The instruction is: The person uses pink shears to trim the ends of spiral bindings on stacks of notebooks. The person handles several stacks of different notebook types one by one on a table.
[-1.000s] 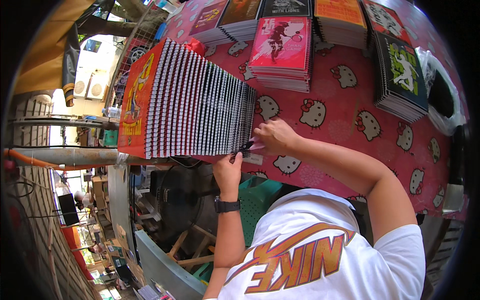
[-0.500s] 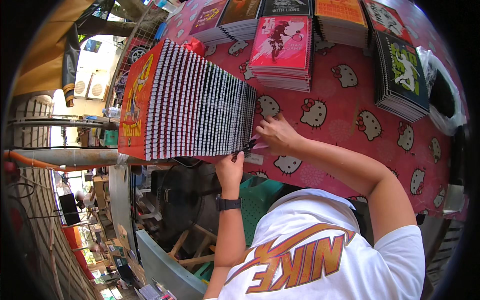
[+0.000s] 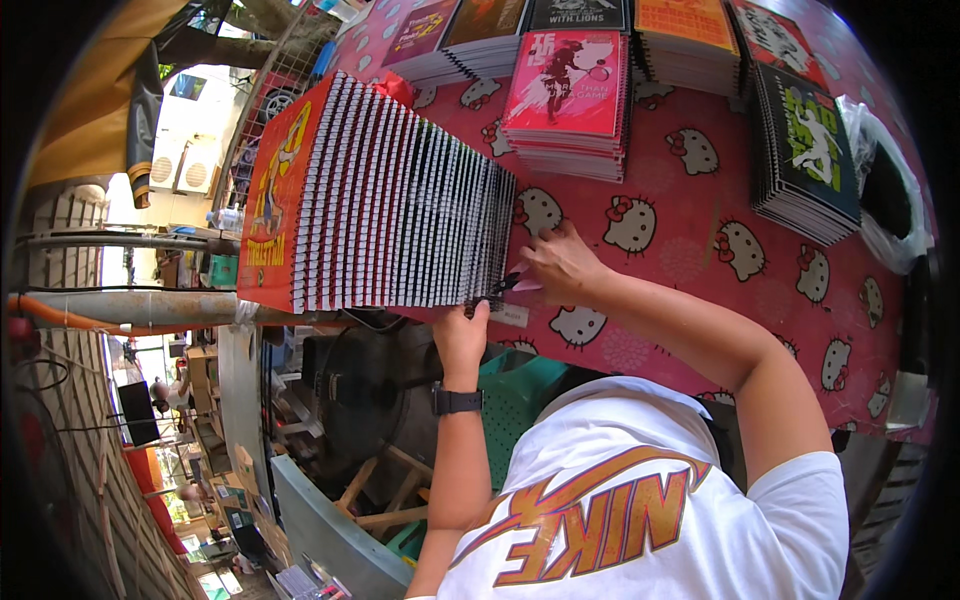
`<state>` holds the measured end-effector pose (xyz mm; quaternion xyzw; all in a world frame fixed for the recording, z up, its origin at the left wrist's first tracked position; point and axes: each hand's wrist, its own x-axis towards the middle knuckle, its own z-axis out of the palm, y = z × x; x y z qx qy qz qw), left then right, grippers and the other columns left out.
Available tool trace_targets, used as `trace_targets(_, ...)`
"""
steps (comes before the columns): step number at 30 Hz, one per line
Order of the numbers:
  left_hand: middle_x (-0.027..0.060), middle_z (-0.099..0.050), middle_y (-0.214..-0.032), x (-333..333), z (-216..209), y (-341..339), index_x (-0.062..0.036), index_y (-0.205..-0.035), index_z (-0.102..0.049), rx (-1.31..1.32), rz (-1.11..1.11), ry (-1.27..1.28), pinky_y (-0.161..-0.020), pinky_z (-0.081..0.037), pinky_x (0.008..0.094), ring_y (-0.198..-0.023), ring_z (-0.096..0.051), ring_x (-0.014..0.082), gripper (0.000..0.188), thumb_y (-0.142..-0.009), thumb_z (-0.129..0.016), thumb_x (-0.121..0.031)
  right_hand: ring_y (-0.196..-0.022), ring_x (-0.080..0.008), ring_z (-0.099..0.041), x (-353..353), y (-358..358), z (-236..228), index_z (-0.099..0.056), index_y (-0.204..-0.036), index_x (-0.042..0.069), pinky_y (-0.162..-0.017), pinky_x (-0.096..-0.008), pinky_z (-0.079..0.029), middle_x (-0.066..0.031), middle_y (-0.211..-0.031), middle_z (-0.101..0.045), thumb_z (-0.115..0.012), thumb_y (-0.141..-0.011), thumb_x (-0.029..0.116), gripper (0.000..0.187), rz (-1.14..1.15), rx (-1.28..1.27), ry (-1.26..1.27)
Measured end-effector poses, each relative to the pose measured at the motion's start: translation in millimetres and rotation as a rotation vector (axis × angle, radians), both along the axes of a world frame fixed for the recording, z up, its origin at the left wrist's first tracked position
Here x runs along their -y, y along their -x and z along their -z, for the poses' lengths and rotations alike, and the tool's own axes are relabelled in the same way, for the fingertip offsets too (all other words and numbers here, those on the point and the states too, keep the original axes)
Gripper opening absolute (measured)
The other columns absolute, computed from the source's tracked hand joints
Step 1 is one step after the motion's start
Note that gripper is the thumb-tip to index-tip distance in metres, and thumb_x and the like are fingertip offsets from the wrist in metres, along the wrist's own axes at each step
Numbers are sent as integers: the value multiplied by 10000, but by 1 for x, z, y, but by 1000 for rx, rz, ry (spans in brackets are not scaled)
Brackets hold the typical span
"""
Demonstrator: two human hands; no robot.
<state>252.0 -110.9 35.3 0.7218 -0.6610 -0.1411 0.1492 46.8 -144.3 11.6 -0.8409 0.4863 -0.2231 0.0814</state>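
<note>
A tall stack of spiral notebooks (image 3: 400,220) is standing at the left part of the table (image 3: 670,240), near its front edge, its wire spines facing the person and an orange-red cover showing at the left end. The left hand (image 3: 462,335), with a dark watch (image 3: 458,402) on its wrist, is resting at the stack's near lower corner, thumb and fingertips narrowing around the dark wire ends; whether they are gripping them I cannot tell. The right hand (image 3: 565,265) is curling around a small pink-handled tool (image 3: 524,285), whose dark end is pointing at the same corner, just beside the left thumb.

Beyond the hands, a pink notebook stack (image 3: 565,90) is sitting on the table, with more stacks lining up behind it, including an orange one (image 3: 685,25). A dark green stack (image 3: 805,140) is lying farther right. Just beside it, a clear plastic bag (image 3: 908,245) is bunching up around a black shape; whether that shape is lying inside or behind the plastic I cannot tell.

At the far left, a clear bottle (image 3: 226,218) is showing past the stack, its contents too small to tell. Lower down, cardboard boxes (image 3: 245,470) are crowding together, their insides too unclear to read.
</note>
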Motion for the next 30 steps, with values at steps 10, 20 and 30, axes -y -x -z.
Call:
trace_targets(10,184,-638,-690,1,11,6,11,-752,-650,115,-33,-56,-662,-485,443,-684,-626,362,355,-805,-623,-339,-840,-266,-593,2,-7,7,-612,-858,66,-739,-407,-459,-97,-806,-612,-724,-640,310,345,-86,20,-36)
trace_targets(20,122,-646,-620,0,-13,17,-10,-689,-650,87,-57,-257,-632,-490,379,-606,-636,255,401,-871,-531,-346,-671,-302,-629,-1,-9,-3,-660,-845,100,-624,-433,-485,-102,-700,-628,-684,-712,399,328,-44,13,-346)
trace_targets(30,22,-589,-604,-5,-16,-4,-67,-787,-595,-886,-59,-648,-434,-348,200,-482,-509,77,290,-901,-486,-310,-1161,-251,-410,-14,43,12,-581,-1033,90,-933,-593,-290,-84,-1141,-514,-680,-713,356,428,269,-88,-36)
